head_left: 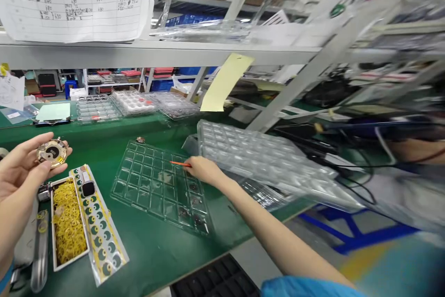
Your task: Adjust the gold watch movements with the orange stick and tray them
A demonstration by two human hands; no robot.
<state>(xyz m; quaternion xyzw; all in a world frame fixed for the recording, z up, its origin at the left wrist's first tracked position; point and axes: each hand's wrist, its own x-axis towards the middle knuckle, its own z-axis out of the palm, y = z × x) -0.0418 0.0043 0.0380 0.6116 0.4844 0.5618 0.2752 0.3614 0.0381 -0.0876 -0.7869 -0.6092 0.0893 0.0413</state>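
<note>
My left hand (29, 176) holds up a round gold-rimmed watch case (52, 152) with a dark centre, pinched between thumb and fingers. My right hand (203, 168) is closed around a thin orange stick tool (179, 163), whose tip points left. It hovers over, or rests on, the clear compartment tray (139, 181); I cannot tell which. Several small dark round parts (193, 188) sit in the tray's right-hand pockets. Below my left hand lies a white box (86, 250) of yellow rings (69, 223). A strip of green-and-yellow stickers (99, 223) runs along its right side.
A small round metal part (140, 139) lies behind the tray. Stacked clear trays (257, 148) lean at the right. A shelf beam (104, 56) crosses above, with a yellow paper slip (225, 84) hanging down. Filled trays (97, 108) and a clipboard (53, 111) stand at the back.
</note>
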